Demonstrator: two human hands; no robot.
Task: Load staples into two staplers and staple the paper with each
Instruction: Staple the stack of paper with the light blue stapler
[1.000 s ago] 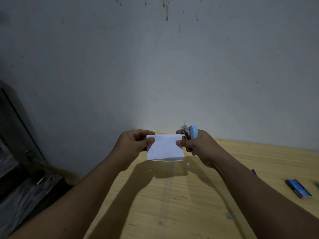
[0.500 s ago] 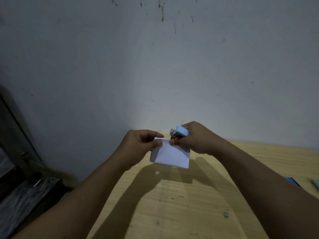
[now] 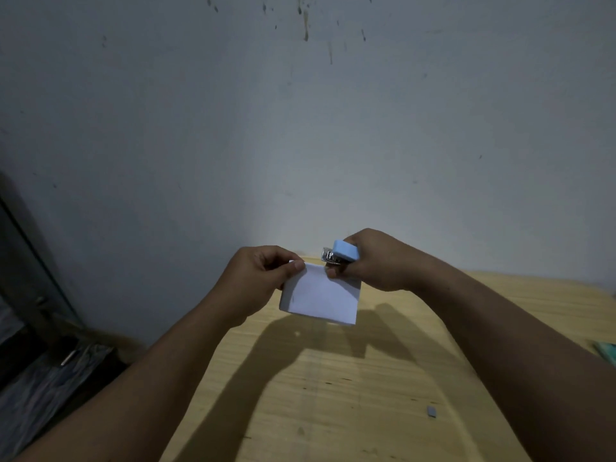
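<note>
Head camera looked down at two bare hands above a wooden table (image 3: 333, 411). Left hand (image 3: 263, 278) pinched a folded white paper (image 3: 320, 300) at its top corner; right hand (image 3: 376, 261) clamped a light-blue stapler (image 3: 343, 253) over the paper's upper edge.

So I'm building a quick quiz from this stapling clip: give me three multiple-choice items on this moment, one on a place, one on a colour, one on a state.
1. Where is the folded paper?
A. Flat on the table
B. Held in the air above the table
C. Taped to the wall

2. What colour is the stapler's top?
A. Light blue
B. Red
C. Black

3. How is the stapler held?
A. Lying untouched on the table
B. Gripped in the right hand at the paper's top edge
C. Gripped in the left hand

Answers:
1 B: the paper hangs above the table, pinched by the left hand.
2 A: the stapler has a pale blue cap.
3 B: the right hand wraps it, its metal nose over the paper's top edge.
</note>
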